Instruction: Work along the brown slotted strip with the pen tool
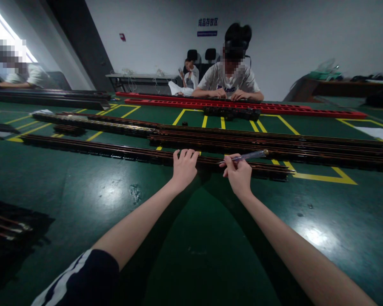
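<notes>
A long dark rail (pixel 115 149) with thin copper-coloured strips along it lies across the table in front of me. My left hand (pixel 185 168) lies over its middle, fingers curled across the top; the thumb is not clearly seen. To the right, my right hand (pixel 239 173) is closed on a screwdriver (pixel 250 155) with a clear, violet-tinted handle. Its handle points right, and its thin shaft points left, down near the rail. Whether the tip touches the rail I cannot tell. The rail's right end (pixel 287 173) lies just past my right hand, with thin strips sticking out.
More dark rails (pixel 322 149) lie just behind. Red slotted trays (pixel 290 109) run along the far side, where another person (pixel 228 80) works. Yellow tape (pixel 325 176) marks the green table (pixel 198 255). A dark bundle (pixel 12 229) sits at near left; another person (pixel 28 76) sits far left.
</notes>
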Motion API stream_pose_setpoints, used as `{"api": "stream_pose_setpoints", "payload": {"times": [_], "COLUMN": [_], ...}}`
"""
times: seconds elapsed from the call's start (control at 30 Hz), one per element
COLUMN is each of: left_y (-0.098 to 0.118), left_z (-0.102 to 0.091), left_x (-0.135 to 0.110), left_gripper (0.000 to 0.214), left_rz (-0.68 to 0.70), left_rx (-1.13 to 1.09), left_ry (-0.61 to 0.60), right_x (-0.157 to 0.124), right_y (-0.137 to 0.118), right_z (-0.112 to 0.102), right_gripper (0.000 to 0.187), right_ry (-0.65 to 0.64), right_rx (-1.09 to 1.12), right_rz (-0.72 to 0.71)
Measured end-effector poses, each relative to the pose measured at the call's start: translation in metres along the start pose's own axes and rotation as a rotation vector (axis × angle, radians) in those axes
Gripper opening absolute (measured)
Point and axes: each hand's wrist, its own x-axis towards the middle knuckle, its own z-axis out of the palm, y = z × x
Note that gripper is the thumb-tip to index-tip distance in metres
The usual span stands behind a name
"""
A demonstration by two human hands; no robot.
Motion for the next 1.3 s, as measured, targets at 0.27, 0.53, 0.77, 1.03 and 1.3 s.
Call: {"api": "stream_pose_setpoints", "payload": {"times": [0.27,0.53,0.77,1.03,1.3], "left_y": [-0.0036,-0.0031,-0.0019,-0.0021,-0.0031], "left_z": [-0.0030,-0.0045,-0.0054,-0.0039,-0.0035], "left_x": [0.0022,0.0017,0.0021,0.0029,0.0033], "left_gripper": [0.047,0.041,0.043,0.044,0.044], "left_rz": [0.060,0.076,0.067,0.077,0.084], "left_rx": [-0.107,-0.163,-0.159,-0.134,-0.113], "left_ry": [-0.026,-0.070,-0.077,-0.071,-0.071], "right_x": [0.0007,-0.0007,0.0003,0.0001,-0.0003], "right_y": [0.0003,-0.0020,-0.0006,-0.0040,-0.0051], "right_z": [-0.0002,-0.0003,-0.0002,-0.0005,-0.0012], "right_gripper": [0.046,0.039,0.037,0.033,0.036], "right_ry": [-0.026,0.070,0.068,0.072,0.087], "right_rx": [-0.010,-0.014,-0.017,-0.012,-0.024], "right_rz": [0.034,0.022,0.042,0.058,0.040]}}
